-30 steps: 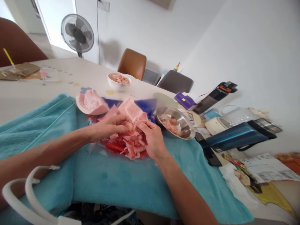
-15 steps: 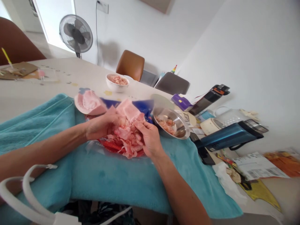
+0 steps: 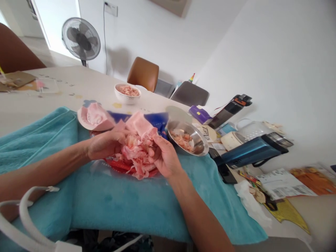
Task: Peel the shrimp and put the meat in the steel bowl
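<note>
Both my hands work at a heap of pink shell scraps [image 3: 138, 154] lying on a red and blue plastic bag [image 3: 157, 120] spread over a teal towel [image 3: 126, 203]. My left hand [image 3: 105, 144] is curled at the left side of the heap, fingers closed on a small pink piece I cannot name. My right hand [image 3: 162, 157] is at the right side, fingers bent and pinching into the scraps. A steel bowl [image 3: 201, 141] holding peeled pink pieces sits just right of my right hand.
A white bowl [image 3: 123, 98] of pink pieces stands farther back on the table. A blue flask [image 3: 252, 152], a black bottle [image 3: 228, 110], a phone [image 3: 224, 171] and papers [image 3: 283, 182] crowd the right side. A fan [image 3: 81, 39] and chairs [image 3: 143, 73] stand behind.
My hands have stayed on the heap, the fingers shifting slightly. The view has drifted a little, so everything sits slightly further left.
</note>
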Demonstrator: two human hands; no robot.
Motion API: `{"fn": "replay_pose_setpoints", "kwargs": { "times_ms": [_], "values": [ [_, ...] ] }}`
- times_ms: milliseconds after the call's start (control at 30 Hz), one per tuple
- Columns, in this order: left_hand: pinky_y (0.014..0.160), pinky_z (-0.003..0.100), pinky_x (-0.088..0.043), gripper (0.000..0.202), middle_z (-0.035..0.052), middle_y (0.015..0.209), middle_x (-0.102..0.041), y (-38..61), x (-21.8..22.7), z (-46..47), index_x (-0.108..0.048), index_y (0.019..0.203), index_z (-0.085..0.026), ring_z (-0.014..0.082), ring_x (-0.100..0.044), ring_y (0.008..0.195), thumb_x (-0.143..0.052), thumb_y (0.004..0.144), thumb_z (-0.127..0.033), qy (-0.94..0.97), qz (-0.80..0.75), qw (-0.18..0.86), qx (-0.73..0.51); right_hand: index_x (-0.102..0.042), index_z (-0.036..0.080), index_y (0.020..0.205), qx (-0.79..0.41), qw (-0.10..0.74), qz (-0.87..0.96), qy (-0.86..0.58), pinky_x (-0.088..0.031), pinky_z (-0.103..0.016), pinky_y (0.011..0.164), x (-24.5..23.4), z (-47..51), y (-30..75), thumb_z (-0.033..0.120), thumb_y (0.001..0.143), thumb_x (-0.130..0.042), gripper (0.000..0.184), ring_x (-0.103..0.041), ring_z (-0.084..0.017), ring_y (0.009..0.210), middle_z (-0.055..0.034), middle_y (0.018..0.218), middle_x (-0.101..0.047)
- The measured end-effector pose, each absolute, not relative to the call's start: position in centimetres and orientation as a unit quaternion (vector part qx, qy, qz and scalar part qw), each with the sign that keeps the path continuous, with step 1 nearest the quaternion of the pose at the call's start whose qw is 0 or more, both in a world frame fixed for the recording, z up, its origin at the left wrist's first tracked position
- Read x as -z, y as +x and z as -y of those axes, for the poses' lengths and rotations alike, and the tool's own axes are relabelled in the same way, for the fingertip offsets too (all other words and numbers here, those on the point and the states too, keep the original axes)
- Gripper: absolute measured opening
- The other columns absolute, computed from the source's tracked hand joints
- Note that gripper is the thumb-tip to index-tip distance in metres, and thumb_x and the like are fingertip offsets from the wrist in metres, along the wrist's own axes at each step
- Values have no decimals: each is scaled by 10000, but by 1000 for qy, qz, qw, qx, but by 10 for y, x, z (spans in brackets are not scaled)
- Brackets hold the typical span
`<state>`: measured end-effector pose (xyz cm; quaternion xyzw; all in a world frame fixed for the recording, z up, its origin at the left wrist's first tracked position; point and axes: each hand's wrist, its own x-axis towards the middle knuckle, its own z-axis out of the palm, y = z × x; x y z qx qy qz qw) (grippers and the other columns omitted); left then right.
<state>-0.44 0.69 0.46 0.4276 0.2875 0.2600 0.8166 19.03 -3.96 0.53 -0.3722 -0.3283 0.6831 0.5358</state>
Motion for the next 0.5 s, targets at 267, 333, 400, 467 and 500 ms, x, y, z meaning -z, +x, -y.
{"fn": "replay_pose_setpoints", "kwargs": {
  "times_ms": [267,333,400,467,500],
  "values": [
    [458,222,-469,192,45,636,-639,-8,-4,-8,-708,743,-152,136,-562,498,-616,574,-156,425,-289,815,-268,-634,154,715,-688,555,312,-348,-519,-159,395,-3,36,195,297,725,-762,191,-535,-60,460,31,664,-640],
    [504,219,-483,174,51,663,-644,-8,-4,-9,-707,727,-140,137,-579,546,-607,585,-151,432,-272,816,-271,-647,156,719,-685,553,311,-358,-508,-164,375,-3,36,195,294,718,-765,181,-532,-63,448,36,654,-641],
    [531,217,-491,155,50,669,-642,-9,-4,-10,-700,715,-129,137,-584,573,-603,595,-147,439,-251,820,-267,-667,157,745,-683,553,314,-360,-519,-171,389,-3,37,195,269,709,-767,154,-544,-68,453,39,650,-649],
    [530,213,-490,168,44,672,-647,-10,-3,-11,-696,738,-123,137,-588,578,-597,604,-139,440,-233,827,-263,-691,157,778,-683,554,320,-353,-543,-174,432,-3,37,196,237,695,-769,140,-581,-76,485,34,659,-670],
    [527,210,-489,173,40,672,-652,-11,-2,-12,-694,750,-120,135,-589,576,-590,614,-134,439,-224,830,-262,-700,159,787,-683,556,322,-348,-557,-177,461,-3,38,195,227,686,-771,140,-608,-85,511,28,669,-685]
  ]
}}
